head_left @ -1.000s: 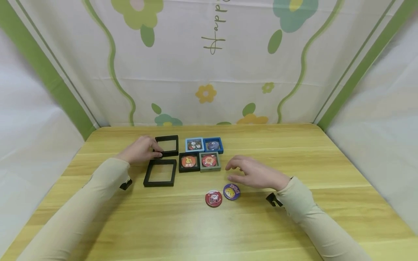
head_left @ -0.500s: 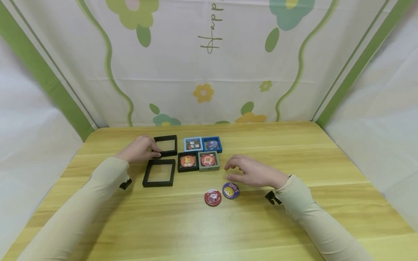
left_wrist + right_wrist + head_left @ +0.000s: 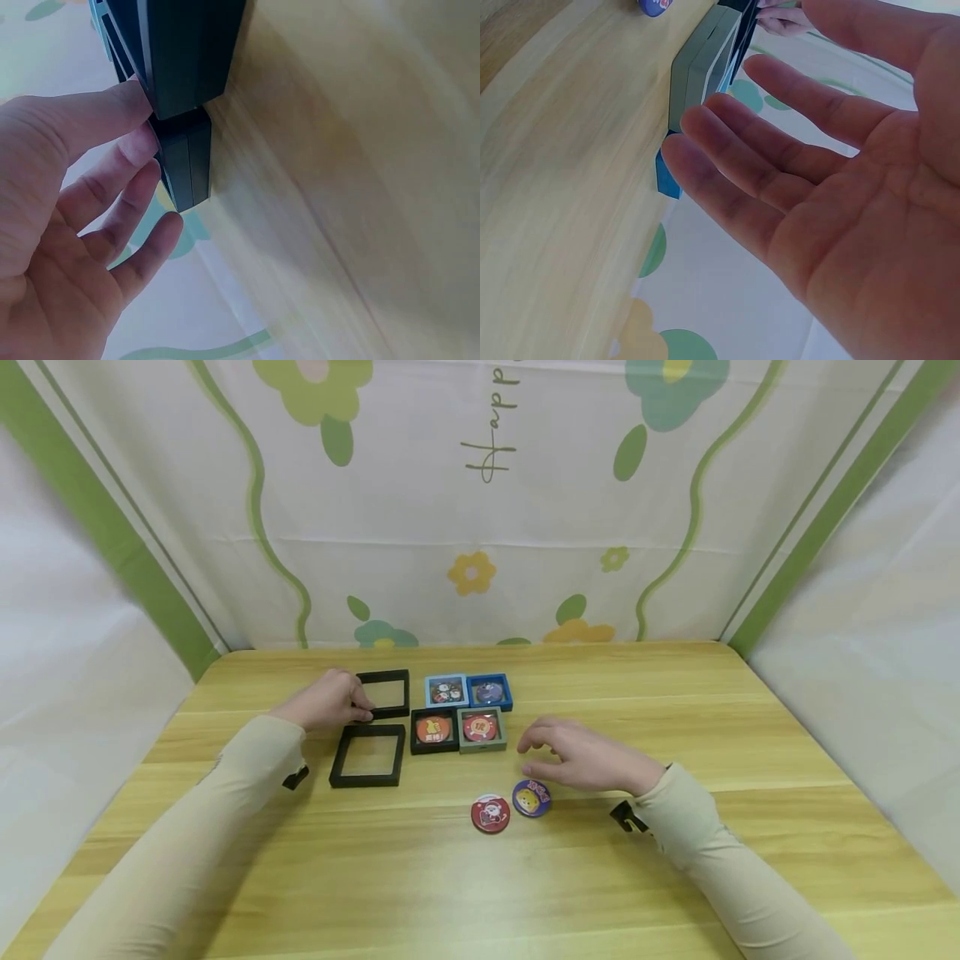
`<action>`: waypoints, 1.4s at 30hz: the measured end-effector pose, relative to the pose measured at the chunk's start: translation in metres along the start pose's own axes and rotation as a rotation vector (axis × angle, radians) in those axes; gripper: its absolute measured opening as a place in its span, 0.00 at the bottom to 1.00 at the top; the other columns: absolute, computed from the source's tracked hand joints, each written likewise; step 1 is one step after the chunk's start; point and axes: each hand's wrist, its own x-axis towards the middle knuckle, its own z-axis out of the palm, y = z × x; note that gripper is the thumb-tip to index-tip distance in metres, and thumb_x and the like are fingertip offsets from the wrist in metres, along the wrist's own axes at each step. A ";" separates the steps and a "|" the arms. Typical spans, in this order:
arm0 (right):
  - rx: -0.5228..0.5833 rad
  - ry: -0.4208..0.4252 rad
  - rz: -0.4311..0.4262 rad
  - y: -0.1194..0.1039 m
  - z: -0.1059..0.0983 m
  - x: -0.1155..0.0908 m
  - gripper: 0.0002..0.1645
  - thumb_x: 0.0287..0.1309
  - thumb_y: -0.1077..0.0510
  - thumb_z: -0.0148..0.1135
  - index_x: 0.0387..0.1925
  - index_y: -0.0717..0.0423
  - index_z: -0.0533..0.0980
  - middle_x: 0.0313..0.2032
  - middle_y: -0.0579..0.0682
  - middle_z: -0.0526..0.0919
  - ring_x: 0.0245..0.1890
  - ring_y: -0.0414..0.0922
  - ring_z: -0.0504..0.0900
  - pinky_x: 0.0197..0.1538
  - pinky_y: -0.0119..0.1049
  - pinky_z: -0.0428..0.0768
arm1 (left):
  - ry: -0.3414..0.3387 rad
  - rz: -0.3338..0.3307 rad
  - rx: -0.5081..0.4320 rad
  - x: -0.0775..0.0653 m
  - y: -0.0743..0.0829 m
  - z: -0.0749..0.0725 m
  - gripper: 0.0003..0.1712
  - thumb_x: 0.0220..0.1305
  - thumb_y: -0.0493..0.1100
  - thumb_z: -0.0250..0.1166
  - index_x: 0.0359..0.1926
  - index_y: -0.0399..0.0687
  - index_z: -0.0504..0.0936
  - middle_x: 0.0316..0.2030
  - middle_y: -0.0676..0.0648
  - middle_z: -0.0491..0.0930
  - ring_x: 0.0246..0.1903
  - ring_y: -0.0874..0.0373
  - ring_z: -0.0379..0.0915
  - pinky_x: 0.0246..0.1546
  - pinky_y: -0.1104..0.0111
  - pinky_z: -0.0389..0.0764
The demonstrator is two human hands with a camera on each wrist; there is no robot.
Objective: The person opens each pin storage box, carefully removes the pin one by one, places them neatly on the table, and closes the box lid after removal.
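Observation:
In the head view, my left hand (image 3: 330, 700) pinches the near left corner of the farther black display frame (image 3: 407, 695) between thumb and fingers. A second black display frame (image 3: 365, 781) lies just in front of it, with bare wood showing through its window. My right hand (image 3: 588, 756) hovers with relaxed fingers right of a grey-green display frame (image 3: 482, 747) that holds a red round badge (image 3: 480, 727). Below that hand lie a purple round badge (image 3: 531, 798) and a red badge with a white figure (image 3: 491, 814). Nothing is in the right palm in the right wrist view.
Beside the grey-green frame sits a small black frame (image 3: 413, 743) with an orange badge (image 3: 433, 729). Behind them stand a light blue frame (image 3: 428, 693) and a dark blue frame (image 3: 509, 695), each with a badge. A patterned cloth (image 3: 375, 585) rises behind the wooden table (image 3: 420, 893).
The left forearm has shifted slightly to the right and up. Both hands, the frames and the badges keep their places; the head view sways a little.

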 end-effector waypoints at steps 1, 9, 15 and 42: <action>-0.001 0.000 0.001 0.000 0.000 0.000 0.18 0.67 0.51 0.62 0.51 0.58 0.79 0.52 0.50 0.78 0.50 0.51 0.77 0.49 0.46 0.76 | -0.007 -0.003 -0.003 0.001 0.001 0.000 0.05 0.55 0.33 0.74 0.35 0.40 0.90 0.33 0.47 0.85 0.35 0.50 0.81 0.40 0.57 0.82; 0.007 -0.006 0.012 -0.001 0.000 0.000 0.17 0.68 0.52 0.61 0.51 0.58 0.79 0.53 0.51 0.77 0.50 0.51 0.77 0.49 0.45 0.76 | -0.028 -0.023 -0.012 0.002 0.003 0.000 0.05 0.55 0.32 0.73 0.35 0.39 0.89 0.34 0.45 0.86 0.37 0.49 0.82 0.39 0.58 0.83; 0.003 -0.006 0.001 -0.002 0.000 0.000 0.17 0.68 0.52 0.61 0.51 0.59 0.79 0.53 0.51 0.77 0.49 0.51 0.78 0.49 0.45 0.76 | -0.036 -0.059 -0.012 0.003 0.002 0.001 0.06 0.55 0.34 0.74 0.36 0.40 0.90 0.34 0.46 0.86 0.37 0.50 0.82 0.38 0.60 0.83; 0.013 -0.010 -0.008 0.002 0.001 -0.001 0.18 0.67 0.52 0.62 0.52 0.60 0.79 0.52 0.51 0.78 0.48 0.51 0.78 0.49 0.44 0.77 | 0.026 -0.190 0.124 0.013 0.045 0.006 0.27 0.68 0.62 0.60 0.52 0.45 0.85 0.54 0.42 0.78 0.51 0.45 0.75 0.50 0.48 0.76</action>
